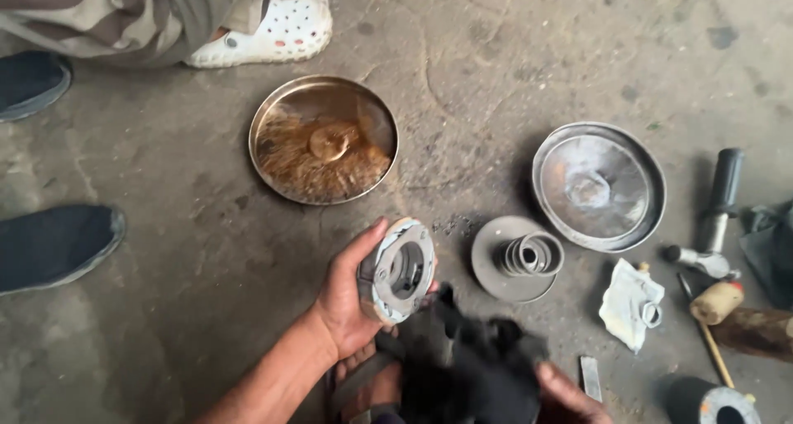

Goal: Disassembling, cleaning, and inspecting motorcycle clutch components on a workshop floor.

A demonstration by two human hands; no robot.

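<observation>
My left hand (pixel 347 296) grips a round grey metal clutch part (pixel 399 269) with a central hole, held up on edge above the concrete floor. My right hand (pixel 566 395) is at the bottom edge, closed on a black rag (pixel 475 366) that is blurred and bunched just below the metal part. A grey pulley disc with a ribbed hub (pixel 519 259) lies on the floor just right of the held part.
A brass-coloured round pan (pixel 324 139) with rusty residue lies ahead. A grey bell-shaped drum (pixel 599 184) lies to the right. A tool with a black handle (pixel 717 217), a wooden mallet (pixel 717 304) and a white cloth (pixel 629 302) are at far right. Another person's feet, in a white clog (pixel 273 31) and dark shoes (pixel 54 242), are at upper left.
</observation>
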